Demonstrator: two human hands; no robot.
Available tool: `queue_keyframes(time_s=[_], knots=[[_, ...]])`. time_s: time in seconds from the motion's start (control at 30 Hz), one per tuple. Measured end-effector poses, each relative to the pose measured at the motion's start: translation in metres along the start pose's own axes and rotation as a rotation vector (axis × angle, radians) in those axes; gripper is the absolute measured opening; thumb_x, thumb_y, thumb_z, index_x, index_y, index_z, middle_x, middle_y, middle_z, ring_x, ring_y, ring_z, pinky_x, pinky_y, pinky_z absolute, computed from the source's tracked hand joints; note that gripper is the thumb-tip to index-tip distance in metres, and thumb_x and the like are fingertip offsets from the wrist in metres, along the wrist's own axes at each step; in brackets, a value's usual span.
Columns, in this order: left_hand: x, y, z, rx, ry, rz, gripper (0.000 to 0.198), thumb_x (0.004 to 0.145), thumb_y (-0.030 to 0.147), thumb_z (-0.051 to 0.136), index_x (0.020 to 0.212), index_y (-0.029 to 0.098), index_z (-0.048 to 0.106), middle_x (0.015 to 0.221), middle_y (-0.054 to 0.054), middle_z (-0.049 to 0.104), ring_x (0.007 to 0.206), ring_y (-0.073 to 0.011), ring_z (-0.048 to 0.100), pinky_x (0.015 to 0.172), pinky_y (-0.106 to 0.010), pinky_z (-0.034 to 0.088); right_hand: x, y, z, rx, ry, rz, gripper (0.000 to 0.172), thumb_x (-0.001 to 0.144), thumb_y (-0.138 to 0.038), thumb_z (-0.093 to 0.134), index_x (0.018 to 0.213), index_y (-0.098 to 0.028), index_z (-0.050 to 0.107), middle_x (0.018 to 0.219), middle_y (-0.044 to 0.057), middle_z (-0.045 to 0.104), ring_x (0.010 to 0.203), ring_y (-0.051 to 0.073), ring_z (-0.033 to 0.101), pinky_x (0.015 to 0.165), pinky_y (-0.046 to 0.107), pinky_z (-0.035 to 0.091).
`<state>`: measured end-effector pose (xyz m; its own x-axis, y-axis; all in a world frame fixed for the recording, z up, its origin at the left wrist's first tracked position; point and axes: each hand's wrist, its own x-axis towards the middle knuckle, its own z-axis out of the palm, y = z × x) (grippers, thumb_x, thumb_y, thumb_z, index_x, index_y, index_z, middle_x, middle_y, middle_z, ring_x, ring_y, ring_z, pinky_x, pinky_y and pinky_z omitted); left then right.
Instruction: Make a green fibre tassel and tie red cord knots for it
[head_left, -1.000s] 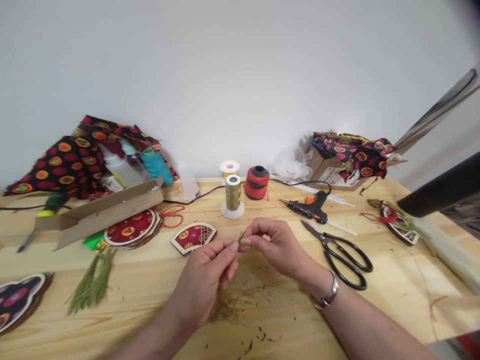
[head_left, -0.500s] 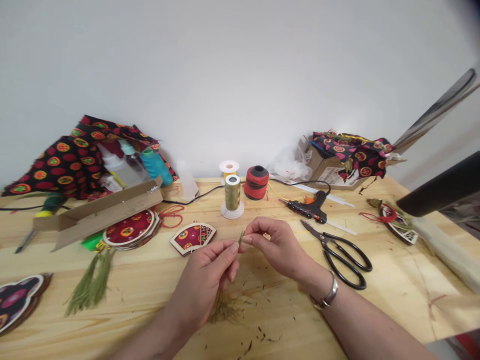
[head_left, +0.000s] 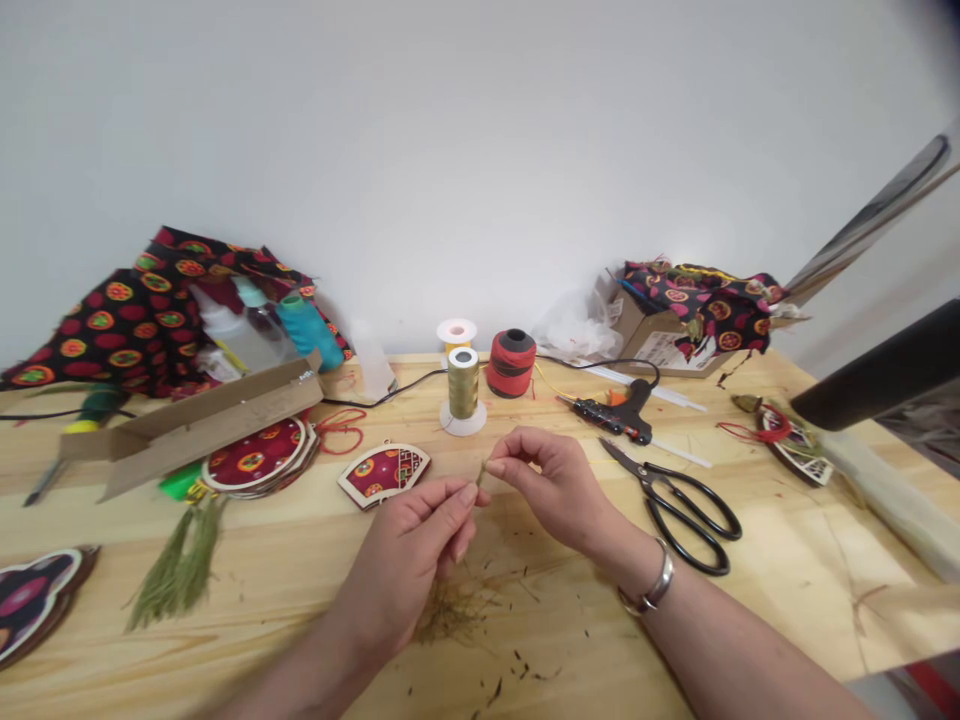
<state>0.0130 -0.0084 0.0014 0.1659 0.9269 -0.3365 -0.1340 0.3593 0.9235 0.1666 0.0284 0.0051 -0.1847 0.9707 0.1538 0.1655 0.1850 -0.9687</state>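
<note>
Over the middle of the wooden table (head_left: 750,600), my left hand (head_left: 409,570) and my right hand (head_left: 551,485) meet, fingertips pinched together. Both pinch a small olive-green bundle of threads (head_left: 481,474) whose top pokes up between them. Its loose strands (head_left: 450,612) hang below my left hand and spread on the wood. A silver bracelet (head_left: 651,590) circles my right wrist. An olive thread spool (head_left: 463,388) stands just beyond the hands, and a red fan-shaped wooden ornament (head_left: 384,473) lies to the left of them.
Black scissors (head_left: 686,502) and a glue gun (head_left: 616,414) lie to the right. A red thread cone (head_left: 511,363) stands at the back. To the left sit a cardboard box (head_left: 195,425), bottles (head_left: 247,335), patterned fabric (head_left: 127,320), stacked ornaments (head_left: 259,458) and a green tassel (head_left: 176,570).
Both hands stay pinched on the thread bundle, with only slight finger movement. The view has shifted a little.
</note>
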Motion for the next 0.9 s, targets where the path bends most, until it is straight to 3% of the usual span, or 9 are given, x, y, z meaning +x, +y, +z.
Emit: queue_keyframes(time_s=[0.13, 0.3, 0.37, 0.5, 0.9], knots=[[0.0004, -0.0003, -0.0007, -0.006, 0.013, 0.017, 0.021, 0.080, 0.036, 0.058, 0.079, 0.015, 0.064, 0.043, 0.008, 0.042, 0.042, -0.0052, 0.028, 0.042, -0.017, 0.019, 0.0024, 0.0022, -0.0012, 0.096, 0.052, 0.131, 0.020, 0.079, -0.030, 0.057, 0.067, -0.015, 0.062, 0.063, -0.001, 0.057, 0.057, 0.009, 0.045, 0.056, 0.022, 0.036], [0.0010, -0.0004, -0.0013, -0.013, 0.013, 0.037, 0.020, 0.080, 0.035, 0.058, 0.074, 0.016, 0.061, 0.044, 0.008, 0.042, 0.042, -0.0053, 0.027, 0.042, -0.018, 0.019, 0.0021, 0.0031, -0.0023, 0.364, -0.190, 0.334, 0.025, 0.071, -0.036, 0.066, 0.083, -0.014, 0.071, 0.067, 0.001, 0.064, 0.055, 0.008, 0.046, 0.054, 0.022, 0.036], [0.0006, -0.0002, -0.0010, -0.002, 0.001, 0.055, 0.022, 0.080, 0.035, 0.057, 0.070, 0.016, 0.060, 0.045, 0.008, 0.041, 0.043, -0.0055, 0.027, 0.042, -0.018, 0.019, 0.0009, 0.0029, -0.0007, 0.461, -0.238, 0.350, 0.025, 0.064, -0.031, 0.073, 0.083, -0.016, 0.072, 0.069, 0.001, 0.066, 0.058, 0.009, 0.050, 0.060, 0.023, 0.040], [0.0000, -0.0008, -0.0008, 0.024, -0.035, 0.057, 0.024, 0.082, 0.034, 0.055, 0.068, 0.016, 0.060, 0.045, 0.007, 0.040, 0.045, -0.0060, 0.026, 0.043, -0.019, 0.020, -0.0001, 0.0033, 0.0034, 0.549, -0.210, 0.367, 0.021, 0.058, -0.024, 0.077, 0.077, -0.018, 0.073, 0.066, -0.001, 0.067, 0.060, 0.009, 0.055, 0.068, 0.026, 0.045], [0.0006, -0.0002, 0.0006, 0.040, -0.019, 0.043, 0.026, 0.081, 0.034, 0.056, 0.062, 0.015, 0.057, 0.043, 0.007, 0.041, 0.042, -0.0054, 0.027, 0.043, -0.019, 0.019, -0.0013, 0.0055, 0.0059, 0.540, -0.213, 0.306, 0.008, 0.060, -0.022, 0.076, 0.064, -0.017, 0.072, 0.069, -0.001, 0.068, 0.063, 0.009, 0.058, 0.070, 0.024, 0.044]])
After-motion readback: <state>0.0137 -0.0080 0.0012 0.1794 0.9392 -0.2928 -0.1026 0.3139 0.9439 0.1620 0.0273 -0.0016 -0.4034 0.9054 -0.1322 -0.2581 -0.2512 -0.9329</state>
